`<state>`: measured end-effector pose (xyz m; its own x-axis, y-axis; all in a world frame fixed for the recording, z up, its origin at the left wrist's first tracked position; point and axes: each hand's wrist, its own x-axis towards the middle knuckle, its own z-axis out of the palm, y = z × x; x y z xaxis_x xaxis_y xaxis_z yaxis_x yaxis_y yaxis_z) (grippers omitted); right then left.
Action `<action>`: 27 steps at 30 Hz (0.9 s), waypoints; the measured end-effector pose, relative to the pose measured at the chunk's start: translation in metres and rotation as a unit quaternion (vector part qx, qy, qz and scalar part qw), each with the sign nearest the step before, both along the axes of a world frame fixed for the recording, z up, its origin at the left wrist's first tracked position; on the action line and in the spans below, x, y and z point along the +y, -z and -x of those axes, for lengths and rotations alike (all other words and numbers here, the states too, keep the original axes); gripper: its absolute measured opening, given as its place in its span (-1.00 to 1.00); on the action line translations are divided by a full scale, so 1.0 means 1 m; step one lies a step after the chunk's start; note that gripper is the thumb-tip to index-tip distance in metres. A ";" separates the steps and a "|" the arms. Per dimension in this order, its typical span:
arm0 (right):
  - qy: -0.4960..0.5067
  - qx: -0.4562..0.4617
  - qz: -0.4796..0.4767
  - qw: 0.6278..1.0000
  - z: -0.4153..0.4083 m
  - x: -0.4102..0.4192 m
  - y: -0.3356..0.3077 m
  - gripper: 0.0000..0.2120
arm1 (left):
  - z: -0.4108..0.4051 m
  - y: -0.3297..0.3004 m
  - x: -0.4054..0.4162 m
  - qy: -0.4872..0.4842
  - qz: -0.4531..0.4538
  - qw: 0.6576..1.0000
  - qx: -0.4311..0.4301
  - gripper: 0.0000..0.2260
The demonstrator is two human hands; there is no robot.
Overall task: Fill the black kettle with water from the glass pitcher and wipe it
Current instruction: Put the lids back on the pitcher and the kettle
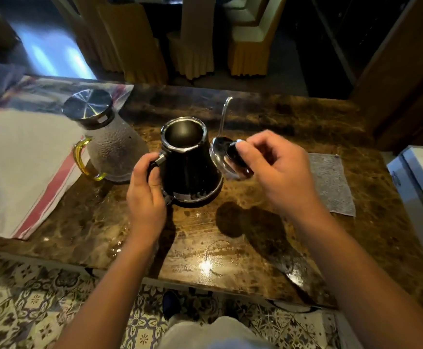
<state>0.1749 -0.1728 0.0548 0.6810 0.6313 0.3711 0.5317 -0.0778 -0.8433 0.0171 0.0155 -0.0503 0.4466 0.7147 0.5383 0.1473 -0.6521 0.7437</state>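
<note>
Two hands work our black kettle [191, 170], mid-tabletop [230, 248], mouth open: our left hand [143, 195] closes its grip on the handle, our right hand [278, 170] pinches the lid [230, 157] beside it. Left stands a frosted glass pitcher [109, 144], steel-capped; right lies a grey cloth [331, 182] on brown marble.
</note>
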 end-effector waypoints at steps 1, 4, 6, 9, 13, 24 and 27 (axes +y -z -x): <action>0.005 -0.007 -0.005 1.000 -0.001 0.013 -0.005 -0.80 | 0.000 0.000 -0.001 0.000 0.001 1.000 -0.002 -0.72; 0.015 -0.036 0.014 0.999 -0.004 0.053 -0.017 -0.79 | 0.001 0.000 -0.002 -0.001 0.006 1.000 -0.002 -0.73; 0.006 -0.052 0.043 0.998 -0.004 0.074 -0.022 -0.80 | 0.001 0.000 0.000 0.004 0.008 1.000 -0.006 -0.74; -0.008 -0.084 0.090 0.992 -0.002 0.097 -0.022 -0.77 | 0.001 0.001 0.000 0.009 0.015 1.000 -0.004 -0.74; -0.010 -0.129 0.125 0.984 -0.001 0.117 -0.017 -0.76 | 0.003 0.002 0.005 0.028 -0.003 1.000 -0.003 -0.73; 0.021 -0.243 0.222 0.944 0.000 0.129 -0.010 -0.72 | 0.001 0.006 0.007 0.047 -0.007 0.999 -0.016 -0.73; -0.003 -0.255 0.271 0.928 -0.003 0.131 -0.023 -0.71 | 0.000 0.007 0.008 0.052 -0.007 0.998 -0.026 -0.73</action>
